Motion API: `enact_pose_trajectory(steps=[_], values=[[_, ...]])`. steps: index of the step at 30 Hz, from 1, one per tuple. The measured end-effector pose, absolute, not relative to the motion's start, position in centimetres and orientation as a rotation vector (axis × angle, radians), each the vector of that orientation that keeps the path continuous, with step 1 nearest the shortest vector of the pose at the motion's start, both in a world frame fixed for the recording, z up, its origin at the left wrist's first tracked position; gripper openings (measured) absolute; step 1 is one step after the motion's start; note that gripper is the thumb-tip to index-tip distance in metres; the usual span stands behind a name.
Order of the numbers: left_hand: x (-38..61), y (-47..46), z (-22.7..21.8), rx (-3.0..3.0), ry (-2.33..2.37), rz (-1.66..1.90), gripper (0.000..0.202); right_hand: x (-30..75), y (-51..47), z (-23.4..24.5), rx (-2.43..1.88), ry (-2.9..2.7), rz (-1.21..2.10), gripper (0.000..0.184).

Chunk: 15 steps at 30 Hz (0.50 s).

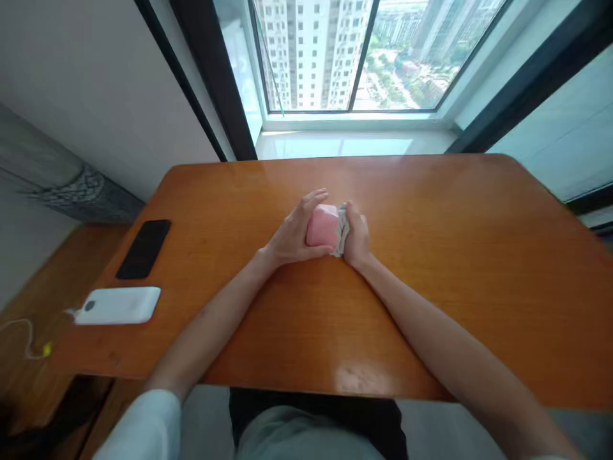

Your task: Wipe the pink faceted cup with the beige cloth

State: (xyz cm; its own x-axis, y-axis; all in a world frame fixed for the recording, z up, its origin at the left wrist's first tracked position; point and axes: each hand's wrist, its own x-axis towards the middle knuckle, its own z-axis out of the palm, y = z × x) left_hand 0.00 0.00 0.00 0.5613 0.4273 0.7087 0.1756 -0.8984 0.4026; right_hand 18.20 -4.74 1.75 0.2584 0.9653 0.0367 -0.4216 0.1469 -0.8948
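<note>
Over the middle of the wooden table [460,268], my left hand [299,230] grips a small pink block-shaped object [322,226] between thumb and fingers. What kind of object it is, I cannot make out. Pressed against its right side is a crumpled grey cloth [341,231]. My right hand [357,235] is closed on that cloth, with its fingertips partly hidden. Both forearms reach in from the bottom of the view.
At the table's left side lie a black phone [143,249] and a white power bank [119,305] with a cable [29,338] hanging off the edge. A window [352,57] with a sill [354,144] is behind the table. A grey curtain [86,185] hangs at left.
</note>
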Motion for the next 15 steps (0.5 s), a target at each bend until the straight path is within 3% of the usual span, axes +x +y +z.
enact_pose_trajectory(steps=[7, 15], values=[[-0.4, -0.5, 0.3, 2.681, 0.469, 1.227, 0.098, 18.2, -4.6, 1.9, -0.942, -0.753, 1.177, 0.064], [0.7, -1.6, 1.9, 2.324, 0.610, 1.238, 0.069, 18.4, -5.1, 1.7, -0.938, -0.862, 1.116, 0.070]])
